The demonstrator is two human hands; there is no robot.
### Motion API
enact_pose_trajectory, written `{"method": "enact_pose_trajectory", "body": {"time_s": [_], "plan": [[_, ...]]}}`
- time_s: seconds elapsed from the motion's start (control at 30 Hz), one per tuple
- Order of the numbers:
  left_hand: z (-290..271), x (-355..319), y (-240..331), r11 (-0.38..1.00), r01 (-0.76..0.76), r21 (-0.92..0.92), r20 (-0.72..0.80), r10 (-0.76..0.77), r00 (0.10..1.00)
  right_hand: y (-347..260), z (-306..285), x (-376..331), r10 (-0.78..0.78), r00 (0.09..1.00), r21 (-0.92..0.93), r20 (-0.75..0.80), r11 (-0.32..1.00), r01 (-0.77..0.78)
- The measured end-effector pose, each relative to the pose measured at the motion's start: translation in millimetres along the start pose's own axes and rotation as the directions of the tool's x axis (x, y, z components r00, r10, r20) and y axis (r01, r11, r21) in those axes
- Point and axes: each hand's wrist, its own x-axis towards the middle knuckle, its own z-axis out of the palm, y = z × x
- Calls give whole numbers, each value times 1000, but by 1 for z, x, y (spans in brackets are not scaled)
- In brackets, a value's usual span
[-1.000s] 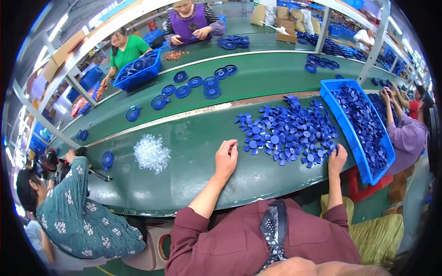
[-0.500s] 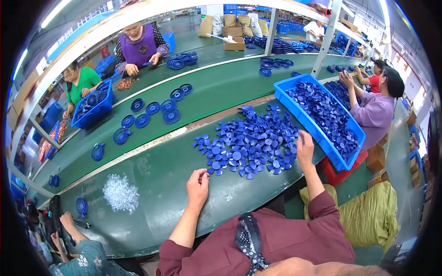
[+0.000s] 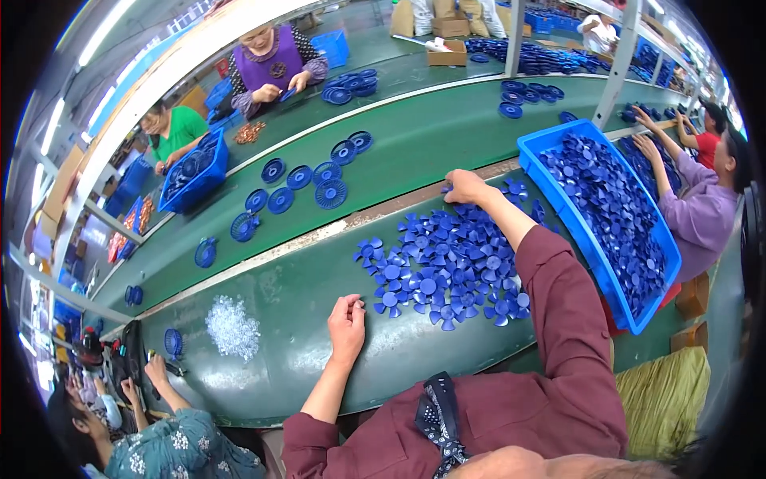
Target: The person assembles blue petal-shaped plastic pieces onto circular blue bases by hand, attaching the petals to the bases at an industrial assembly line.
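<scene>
A loose pile of small dark-blue fan blades (image 3: 431,271) lies on the green bench (image 3: 295,319) in front of me. My right hand (image 3: 467,188) reaches over the pile to its far edge, fingers bent down and closed on blue fan blades there, mostly hidden under the fingers. Left of the pile, my left hand (image 3: 346,326) rests on the bench, its fingers curled together. Whatever is inside those fingers, if anything, is hidden. A heap of small clear pieces (image 3: 232,329) sits further left on the bench.
A blue crate (image 3: 533,145) full of fan blades stands at right. Beyond a low ledge, round blue fan grilles (image 3: 330,193) lie on the green belt (image 3: 415,152). Co-workers sit at left, across and right. A metal post (image 3: 618,68) rises behind the crate.
My right hand has swung from the pile's right side near the crate to its far edge, fingers closing downward. My left hand stays on the bench. The whole view has shifted.
</scene>
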Motion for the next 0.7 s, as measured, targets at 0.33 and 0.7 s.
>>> {"method": "enact_pose_trajectory", "body": {"time_s": [0.33, 0.7], "plan": [[4, 3, 3, 986, -44, 160, -25, 49, 999, -92, -12, -56, -528, 846, 133, -68, 836, 532], [16, 50, -5, 967, 125, -221, -31, -135, 990, -84, -1, -222, -223, 718, 184, -659, 878, 442]]}}
